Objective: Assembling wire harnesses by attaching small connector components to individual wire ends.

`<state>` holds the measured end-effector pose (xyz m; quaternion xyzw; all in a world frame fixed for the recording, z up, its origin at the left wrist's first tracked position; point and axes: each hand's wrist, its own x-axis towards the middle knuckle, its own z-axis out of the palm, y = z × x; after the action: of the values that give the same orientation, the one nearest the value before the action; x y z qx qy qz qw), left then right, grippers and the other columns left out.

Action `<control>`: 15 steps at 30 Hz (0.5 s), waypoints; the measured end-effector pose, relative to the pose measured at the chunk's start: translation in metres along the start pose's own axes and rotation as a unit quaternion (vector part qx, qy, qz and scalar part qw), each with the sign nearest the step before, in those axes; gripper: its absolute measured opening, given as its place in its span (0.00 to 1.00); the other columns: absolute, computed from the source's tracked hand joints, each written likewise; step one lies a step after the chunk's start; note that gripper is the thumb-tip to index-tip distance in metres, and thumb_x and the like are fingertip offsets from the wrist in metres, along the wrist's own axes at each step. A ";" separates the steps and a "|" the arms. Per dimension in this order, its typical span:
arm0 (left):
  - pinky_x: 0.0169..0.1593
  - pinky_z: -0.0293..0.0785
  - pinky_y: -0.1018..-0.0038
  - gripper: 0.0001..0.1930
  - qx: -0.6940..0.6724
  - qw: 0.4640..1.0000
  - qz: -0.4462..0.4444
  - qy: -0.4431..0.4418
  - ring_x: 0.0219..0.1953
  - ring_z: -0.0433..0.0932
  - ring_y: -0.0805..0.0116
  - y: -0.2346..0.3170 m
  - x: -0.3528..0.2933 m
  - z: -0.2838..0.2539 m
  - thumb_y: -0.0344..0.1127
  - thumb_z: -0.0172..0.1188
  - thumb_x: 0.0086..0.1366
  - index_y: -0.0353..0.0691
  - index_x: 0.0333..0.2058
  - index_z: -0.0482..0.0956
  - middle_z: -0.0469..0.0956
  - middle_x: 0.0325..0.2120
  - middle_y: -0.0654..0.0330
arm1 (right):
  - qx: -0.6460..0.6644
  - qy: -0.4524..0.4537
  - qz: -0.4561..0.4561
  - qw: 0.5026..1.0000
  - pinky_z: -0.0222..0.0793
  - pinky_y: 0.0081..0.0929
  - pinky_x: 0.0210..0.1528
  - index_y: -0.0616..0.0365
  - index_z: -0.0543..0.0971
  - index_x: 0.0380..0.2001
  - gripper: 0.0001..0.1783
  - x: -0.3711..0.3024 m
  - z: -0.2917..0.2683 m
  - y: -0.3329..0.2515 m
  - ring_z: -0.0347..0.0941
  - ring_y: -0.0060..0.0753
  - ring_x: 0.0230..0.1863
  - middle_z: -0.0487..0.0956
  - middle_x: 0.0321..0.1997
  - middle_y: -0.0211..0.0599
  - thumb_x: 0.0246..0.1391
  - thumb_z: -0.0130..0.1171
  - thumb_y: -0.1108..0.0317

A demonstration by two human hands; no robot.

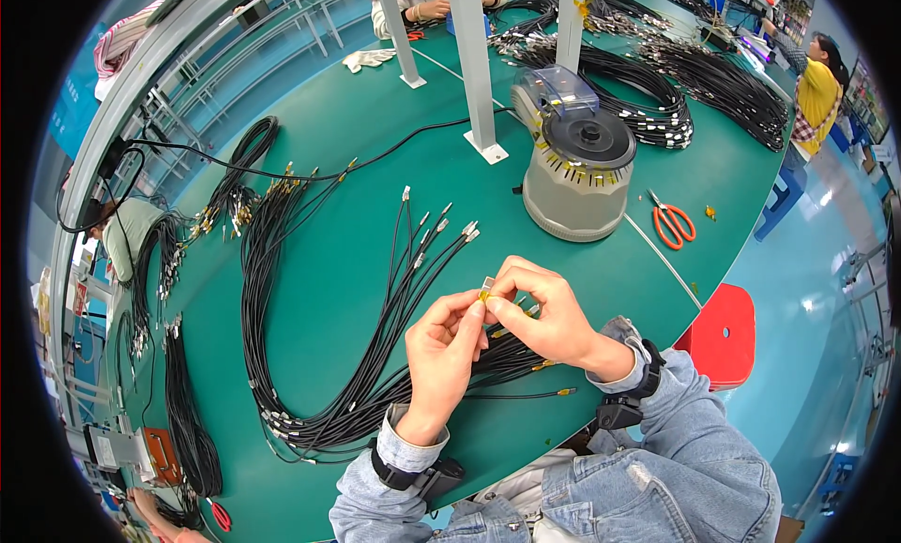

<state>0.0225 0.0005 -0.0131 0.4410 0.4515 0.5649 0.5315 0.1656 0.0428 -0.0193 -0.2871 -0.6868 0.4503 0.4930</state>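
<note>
Both hands meet over a bundle of black cables (347, 416) on the green table. My left hand (443, 353) is closed, its thumb and finger pinching a small metal cable connector (487, 285) with yellow tape at its base. On the other side, my right hand (542, 316) pinches at the same connector and tape. The fingertips partly cover the tape, and the cable below it is hidden by the hands. More cable ends with yellow tape (565, 391) lie beneath and right of my hands.
Beyond my hands stands a round tape dispenser (574, 191) with yellow strips around its top. Orange-handled scissors (672, 224) lie to its right. Metal posts (474, 74) rise from the table. Other cable bundles (192, 421) lie left and far right. A red stool (721, 336) stands beside the table.
</note>
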 end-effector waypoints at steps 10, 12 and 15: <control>0.20 0.62 0.87 0.07 0.002 1.000 0.003 0.000 0.19 0.69 0.82 0.002 -0.001 0.001 0.31 0.54 0.63 0.34 0.37 0.75 0.77 0.24 0.62 | -0.002 0.005 0.007 1.000 0.63 0.21 0.32 0.64 0.73 0.22 0.05 -0.001 0.001 0.000 0.67 0.23 0.29 0.71 0.26 0.34 0.49 0.54 0.74; 0.20 0.61 0.88 0.07 -0.001 1.000 -0.004 -0.001 0.19 0.68 0.83 0.003 0.000 0.001 0.31 0.54 0.63 0.34 0.36 0.75 0.76 0.24 0.62 | 0.004 0.003 0.010 1.000 0.63 0.21 0.32 0.64 0.73 0.22 0.05 -0.001 0.001 0.000 0.67 0.23 0.29 0.71 0.26 0.34 0.49 0.54 0.74; 0.20 0.59 0.88 0.06 -0.007 1.000 -0.017 -0.004 0.19 0.67 0.84 0.003 0.002 -0.001 0.31 0.54 0.63 0.34 0.35 0.74 0.76 0.24 0.63 | -0.003 0.003 -0.007 1.000 0.63 0.21 0.32 0.64 0.73 0.22 0.05 -0.001 0.001 0.000 0.67 0.23 0.29 0.71 0.26 0.34 0.49 0.54 0.74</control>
<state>0.0211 0.0019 -0.0104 0.4316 0.4532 0.5572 0.5458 0.1646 0.0416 -0.0202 -0.2852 -0.6888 0.4441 0.4969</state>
